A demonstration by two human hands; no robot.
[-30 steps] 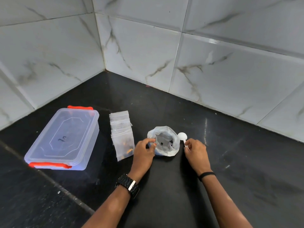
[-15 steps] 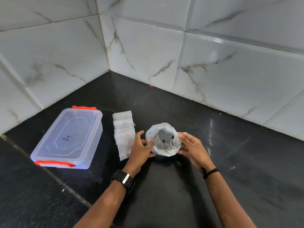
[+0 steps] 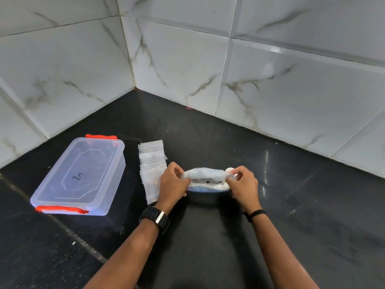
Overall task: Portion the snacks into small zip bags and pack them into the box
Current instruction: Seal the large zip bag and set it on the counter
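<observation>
Near the counter's middle, both hands are now pulling the snack bag (image 3: 206, 181) flat: half a second earlier its mouth stood round and open. The left hand (image 3: 174, 184) is pinching its left edge, the right hand (image 3: 242, 184) its right edge. Judged from this, scooping is pausing or ending. The small zip bags (image 3: 153, 163) are lying just left; the box (image 3: 81, 176), lidded, is sitting farther left.

black stone counter (image 3: 291, 215), white marble-veined wall tiles (image 3: 291, 80)
</observation>
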